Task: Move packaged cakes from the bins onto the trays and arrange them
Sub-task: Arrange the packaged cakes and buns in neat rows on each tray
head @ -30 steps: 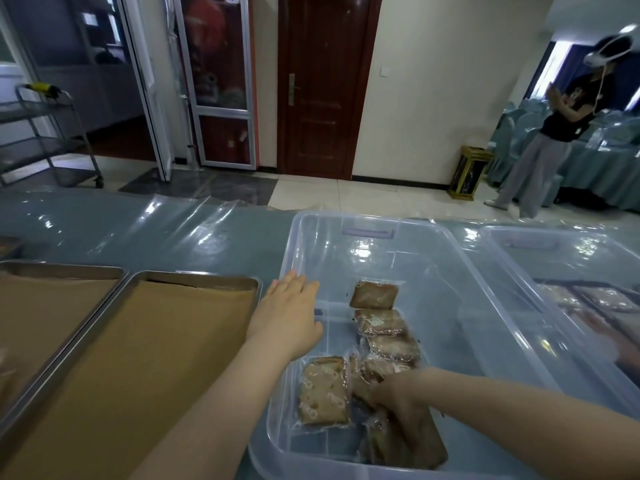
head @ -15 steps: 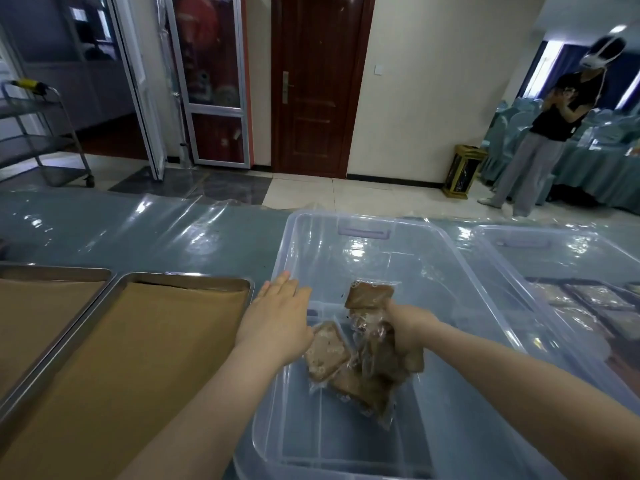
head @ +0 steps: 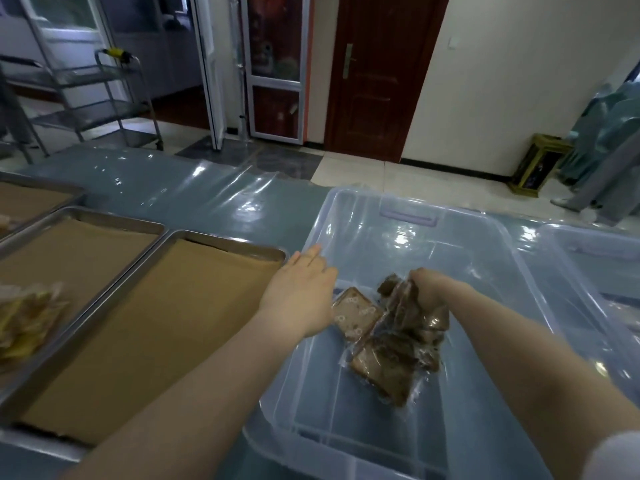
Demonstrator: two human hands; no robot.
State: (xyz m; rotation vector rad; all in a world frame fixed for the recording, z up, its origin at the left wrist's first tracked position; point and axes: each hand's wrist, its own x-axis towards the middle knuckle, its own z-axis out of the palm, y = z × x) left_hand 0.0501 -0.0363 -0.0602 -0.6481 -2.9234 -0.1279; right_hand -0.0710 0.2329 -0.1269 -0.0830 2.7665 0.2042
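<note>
My right hand [head: 427, 287] grips a bunch of packaged cakes [head: 391, 355] in clear wrappers and holds them up above the floor of the clear plastic bin [head: 408, 216]. The packs hang down from my fingers, brown slices showing through the film. My left hand [head: 299, 299] lies flat with straight fingers on the bin's left rim, just beside the nearest metal tray [head: 228, 240], which is lined with brown paper and holds nothing.
A second paper-lined tray [head: 86, 216] sits further left with some yellowish packs [head: 24, 323] at its near corner. Another clear bin [head: 595, 244] stands to the right. A steel trolley [head: 114, 98], doors and a gold floor bin [head: 535, 164] lie beyond the plastic-covered table.
My right hand gathered the cakes from the bin floor and lifted them as a bunch. My left hand stayed on the bin's rim. My head turned left, bringing more of the trays into view.
</note>
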